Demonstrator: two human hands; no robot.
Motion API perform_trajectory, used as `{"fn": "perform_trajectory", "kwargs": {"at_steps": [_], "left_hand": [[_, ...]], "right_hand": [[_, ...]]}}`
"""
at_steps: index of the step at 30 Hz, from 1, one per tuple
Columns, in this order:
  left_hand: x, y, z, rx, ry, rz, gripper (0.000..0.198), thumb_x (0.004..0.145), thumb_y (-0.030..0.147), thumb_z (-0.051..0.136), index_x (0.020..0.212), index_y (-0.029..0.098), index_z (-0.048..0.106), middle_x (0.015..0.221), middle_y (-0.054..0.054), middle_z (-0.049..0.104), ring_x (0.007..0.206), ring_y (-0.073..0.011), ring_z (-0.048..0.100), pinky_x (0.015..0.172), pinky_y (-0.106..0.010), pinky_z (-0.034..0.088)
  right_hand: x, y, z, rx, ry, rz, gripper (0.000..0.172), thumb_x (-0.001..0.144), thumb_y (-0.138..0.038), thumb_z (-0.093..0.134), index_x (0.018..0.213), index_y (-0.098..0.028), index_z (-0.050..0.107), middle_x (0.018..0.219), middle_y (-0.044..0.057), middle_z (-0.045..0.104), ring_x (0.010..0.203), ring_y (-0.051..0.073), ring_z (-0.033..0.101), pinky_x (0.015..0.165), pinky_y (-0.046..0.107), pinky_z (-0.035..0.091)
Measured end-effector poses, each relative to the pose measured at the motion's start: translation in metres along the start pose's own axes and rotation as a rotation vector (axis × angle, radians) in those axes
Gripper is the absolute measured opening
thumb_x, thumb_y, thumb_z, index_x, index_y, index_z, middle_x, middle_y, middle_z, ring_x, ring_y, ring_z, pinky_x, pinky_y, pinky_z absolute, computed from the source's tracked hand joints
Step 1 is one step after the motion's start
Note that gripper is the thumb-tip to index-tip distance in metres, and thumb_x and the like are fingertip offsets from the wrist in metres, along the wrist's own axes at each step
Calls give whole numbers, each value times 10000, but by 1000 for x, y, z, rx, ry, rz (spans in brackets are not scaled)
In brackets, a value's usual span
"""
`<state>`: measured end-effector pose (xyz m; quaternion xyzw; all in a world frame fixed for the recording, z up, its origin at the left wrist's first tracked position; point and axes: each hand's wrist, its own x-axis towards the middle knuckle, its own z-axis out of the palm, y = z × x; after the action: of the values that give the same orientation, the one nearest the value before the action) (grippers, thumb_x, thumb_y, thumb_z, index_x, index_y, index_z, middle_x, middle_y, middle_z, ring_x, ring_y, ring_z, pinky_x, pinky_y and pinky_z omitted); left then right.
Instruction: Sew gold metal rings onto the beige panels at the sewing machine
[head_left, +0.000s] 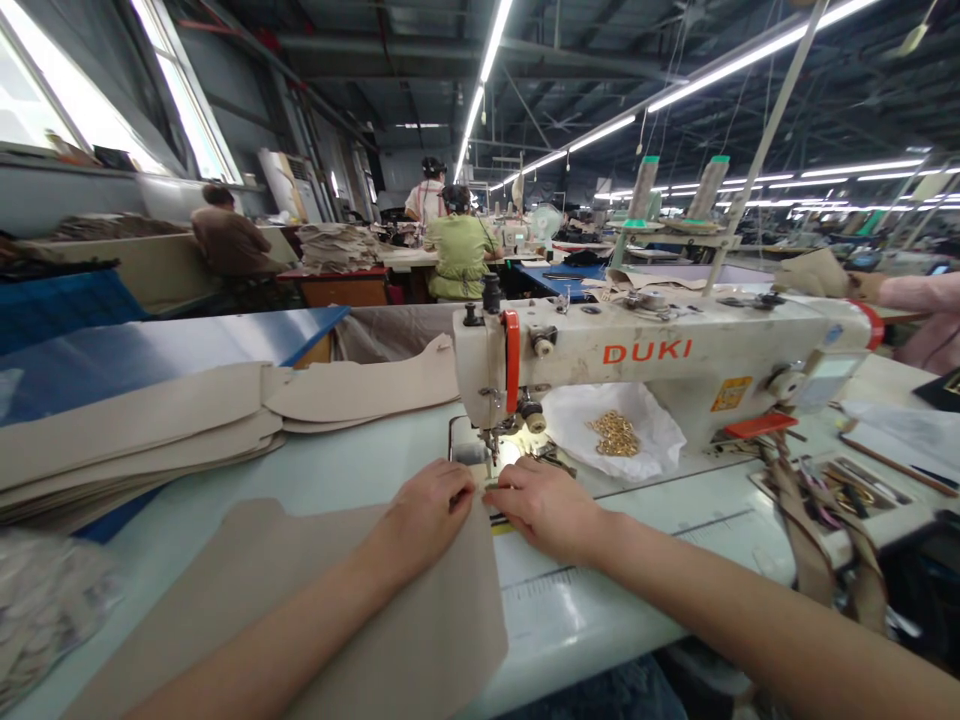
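A tan cut piece of material (322, 590) lies on the pale table in front of me, its far corner under the needle (491, 450) of a white DUKI sewing machine (660, 350). My left hand (427, 515) rests on that corner, fingers curled down and pressing it. Just right of the needle, my right hand (544, 505) has its fingers bent and pinched on the piece's edge.
A stack of tan cut pieces (150, 430) lies at the left. Gold chain links sit on a white bag (615, 432) behind the machine. A tray with tools and straps (840, 495) is at the right. Other people sit at stations farther back.
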<state>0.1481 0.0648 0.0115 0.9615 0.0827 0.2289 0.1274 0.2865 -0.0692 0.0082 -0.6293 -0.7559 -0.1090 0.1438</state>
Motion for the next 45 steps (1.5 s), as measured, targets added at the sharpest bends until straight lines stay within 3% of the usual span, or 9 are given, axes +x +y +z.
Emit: {"fn": "perform_trajectory", "kwargs": {"at_steps": [4, 9, 15, 19, 26, 45], "left_hand": [[1, 0, -1, 31, -39, 4, 188, 759, 100, 442, 631, 200, 536, 693, -23, 620, 703, -164, 557, 665, -271, 451], [-1, -3, 4, 32, 14, 53, 189, 775, 100, 432, 661, 195, 550, 716, -33, 629, 718, -166, 559, 685, -277, 459], [-4, -6, 8, 47, 39, 66, 187, 780, 85, 448, 652, 188, 538, 682, -30, 608, 698, -169, 551, 641, -267, 452], [-6, -6, 9, 47, 44, 71, 194, 805, 108, 458, 651, 189, 544, 683, -26, 612, 687, -163, 552, 633, -262, 449], [-9, -5, 11, 50, 70, 87, 226, 856, 125, 407, 700, 181, 561, 710, -31, 624, 707, -163, 557, 649, -271, 465], [-6, -7, 16, 50, 107, 120, 198, 859, 114, 451, 703, 171, 559, 703, -19, 614, 692, -154, 548, 640, -261, 468]], "right_hand": [[-16, 2, -13, -7, -40, -163, 172, 893, -159, 495, 991, -162, 636, 863, 58, 626, 824, 181, 520, 730, 285, 408], [-19, -6, -21, -65, -72, -261, 172, 897, -186, 505, 1040, -160, 597, 943, 62, 625, 927, 192, 508, 792, 309, 411], [-2, -13, -3, -29, 55, -164, 173, 903, -247, 489, 807, -154, 600, 822, 51, 623, 858, 185, 531, 819, 316, 417], [0, -13, 4, 23, 75, -180, 124, 900, -195, 485, 857, -146, 591, 862, 50, 636, 861, 175, 548, 835, 294, 425], [-2, -10, 14, 123, 70, -188, 185, 924, -178, 437, 874, -159, 615, 914, 56, 660, 907, 168, 577, 858, 277, 442], [-2, -12, 13, 173, 91, -154, 200, 927, -180, 431, 870, -156, 621, 911, 56, 661, 912, 160, 579, 866, 277, 452]]}}
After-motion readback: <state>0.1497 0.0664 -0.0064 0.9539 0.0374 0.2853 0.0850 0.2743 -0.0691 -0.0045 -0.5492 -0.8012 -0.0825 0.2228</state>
